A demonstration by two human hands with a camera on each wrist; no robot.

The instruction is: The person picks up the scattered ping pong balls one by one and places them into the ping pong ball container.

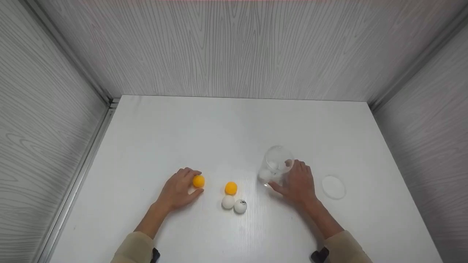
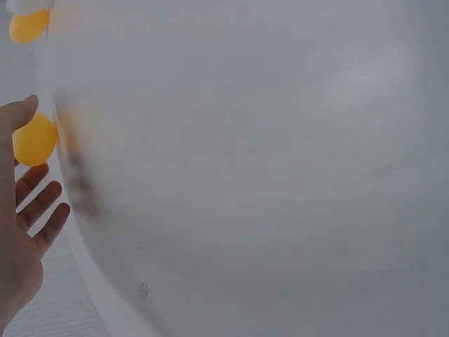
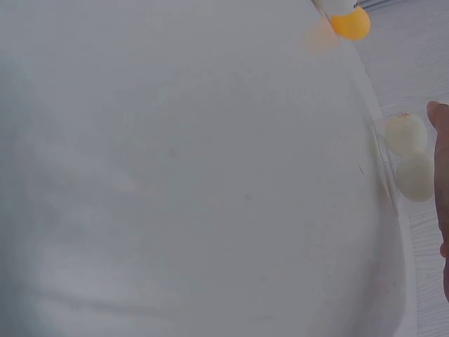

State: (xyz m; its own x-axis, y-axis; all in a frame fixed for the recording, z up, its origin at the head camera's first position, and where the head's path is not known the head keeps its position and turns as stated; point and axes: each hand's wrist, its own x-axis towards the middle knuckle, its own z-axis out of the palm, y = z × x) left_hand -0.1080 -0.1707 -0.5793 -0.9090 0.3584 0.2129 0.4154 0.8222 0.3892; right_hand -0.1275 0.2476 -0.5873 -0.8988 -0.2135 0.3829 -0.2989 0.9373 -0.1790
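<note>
On a white tabletop (image 1: 234, 126) enclosed by grey wood-grain panels (image 1: 234, 47), a person's two bare hands worked well apart; the left hand (image 1: 179, 188) held an orange ball (image 1: 198, 181), its thumb and forefinger curved narrowly round opposite sides while, in the left wrist view, the other fingers fanned out below; the right hand (image 1: 300, 181) gripped a clear container (image 1: 266, 160), thumb on the near side and fingers round the right and far sides; the container stood upright, its open rim facing up, with at least two white balls (image 1: 265, 174) inside; between the hands, nearer the person, sat a second orange ball (image 1: 231, 188), a plain white ball (image 1: 228, 202) just below it, and a printed white ball (image 1: 240, 206) beside that one, bearing a dark mark; a pale, translucent disc (image 1: 333, 187) lay flat to the right of the right hand; beige sleeves (image 1: 133, 247) covered both forearms.
</note>
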